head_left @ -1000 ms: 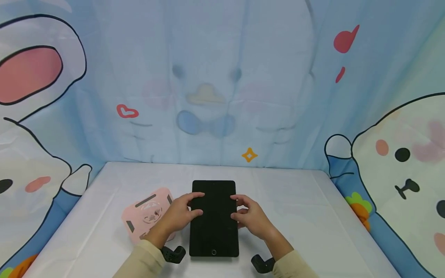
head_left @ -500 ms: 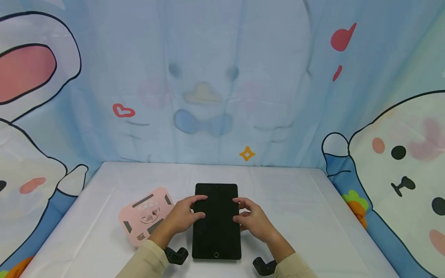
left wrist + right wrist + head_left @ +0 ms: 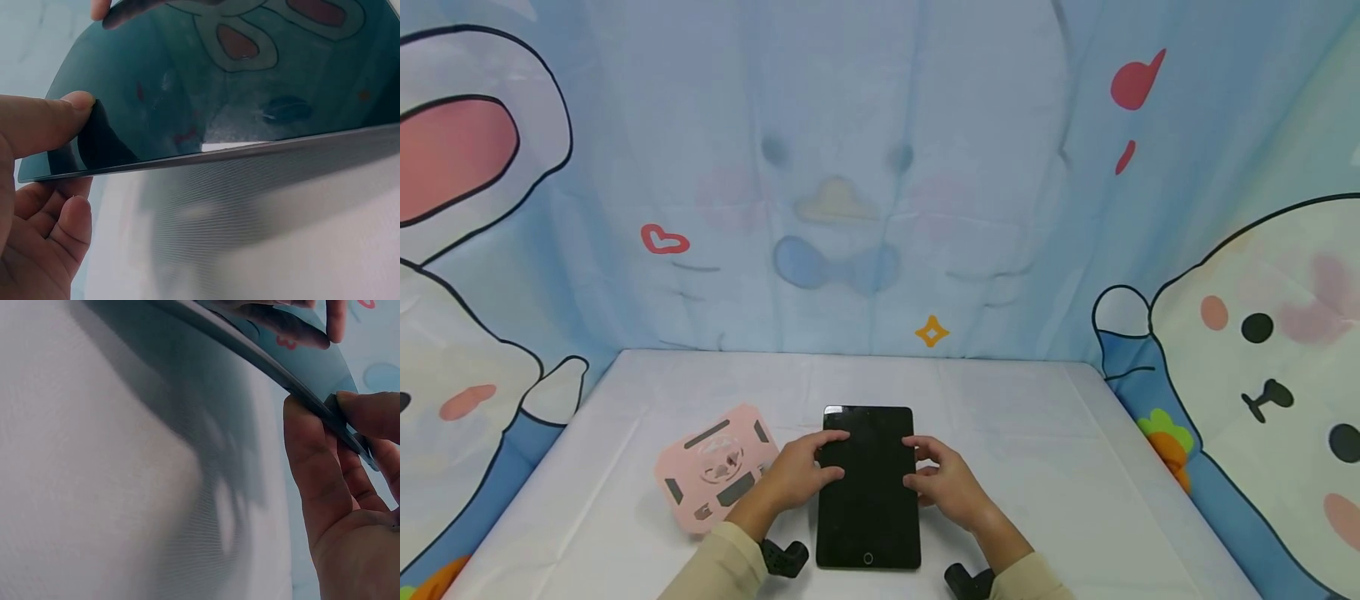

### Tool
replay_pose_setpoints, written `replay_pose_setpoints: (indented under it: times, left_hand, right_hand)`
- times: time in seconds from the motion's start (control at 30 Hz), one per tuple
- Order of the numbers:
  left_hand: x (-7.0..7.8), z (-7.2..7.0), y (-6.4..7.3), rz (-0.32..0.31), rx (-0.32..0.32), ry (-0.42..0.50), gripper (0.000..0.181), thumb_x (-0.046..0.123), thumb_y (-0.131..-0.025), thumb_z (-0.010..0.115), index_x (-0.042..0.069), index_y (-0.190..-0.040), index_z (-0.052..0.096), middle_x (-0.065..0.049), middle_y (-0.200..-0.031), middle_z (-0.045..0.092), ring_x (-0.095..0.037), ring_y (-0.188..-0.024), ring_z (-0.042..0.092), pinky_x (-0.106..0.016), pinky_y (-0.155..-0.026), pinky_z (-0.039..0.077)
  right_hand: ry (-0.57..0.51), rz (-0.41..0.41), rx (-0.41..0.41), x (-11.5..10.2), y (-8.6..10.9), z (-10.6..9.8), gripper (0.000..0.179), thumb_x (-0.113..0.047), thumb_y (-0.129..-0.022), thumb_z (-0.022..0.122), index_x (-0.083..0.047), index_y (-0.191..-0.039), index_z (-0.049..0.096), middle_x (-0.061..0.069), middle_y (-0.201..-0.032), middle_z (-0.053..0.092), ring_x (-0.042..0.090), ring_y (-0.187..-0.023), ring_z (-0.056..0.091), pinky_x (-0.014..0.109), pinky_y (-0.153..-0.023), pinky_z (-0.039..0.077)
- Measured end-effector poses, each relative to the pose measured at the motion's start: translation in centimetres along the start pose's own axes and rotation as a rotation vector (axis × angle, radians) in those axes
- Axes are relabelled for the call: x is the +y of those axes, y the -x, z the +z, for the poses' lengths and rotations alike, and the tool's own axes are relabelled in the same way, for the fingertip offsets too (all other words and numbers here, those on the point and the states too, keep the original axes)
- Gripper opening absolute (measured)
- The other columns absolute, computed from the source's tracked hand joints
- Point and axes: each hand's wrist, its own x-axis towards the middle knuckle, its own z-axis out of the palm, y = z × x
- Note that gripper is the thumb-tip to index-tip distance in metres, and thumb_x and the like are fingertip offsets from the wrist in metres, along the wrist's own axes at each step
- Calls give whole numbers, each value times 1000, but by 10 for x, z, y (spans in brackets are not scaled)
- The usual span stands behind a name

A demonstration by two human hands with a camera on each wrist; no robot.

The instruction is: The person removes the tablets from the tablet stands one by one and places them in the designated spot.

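Observation:
Both hands hold a black tablet (image 3: pixel 872 492) upright lengthwise in the head view, its round home button at the near end. The left hand (image 3: pixel 797 472) grips the left edge, thumb on the screen and other fingers beneath, as the left wrist view shows of the tablet (image 3: pixel 237 106). On the opposite edge the right hand (image 3: pixel 946 479) pinches it, with thumb on the glass and fingers curled under. A gap with shadow lies between the tablet and the table in both wrist views. Left of the tablet lies a pink tablet case (image 3: pixel 718 467) with cut-outs, partly hidden by the left hand and forearm.
A white cloth-covered table (image 3: pixel 1037 467) spreads under everything. Behind it hangs a light blue curtain (image 3: pixel 850 167) with cartoon prints, which also runs along both sides. Black camera mounts (image 3: pixel 784 558) sit at the wrists.
Both hands and the tablet have come slightly nearer the person, lower in the head view. The grip stays the same, and the case keeps its place on the table.

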Motion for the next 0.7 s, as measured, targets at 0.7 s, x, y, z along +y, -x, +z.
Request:
replay_pose_setpoints:
  times: [0.7]
  left_hand:
    - [-7,10,-4,-6,-2,-34,50,16,-91,75,15,-139,59,-17,-132,59,-32,-111,61,-53,-92,48]
  right_hand:
    - [8,25,10,10,-2,1,58,4,-84,68,3,-139,51,16,-112,49,22,-82,65,37,-59,55]
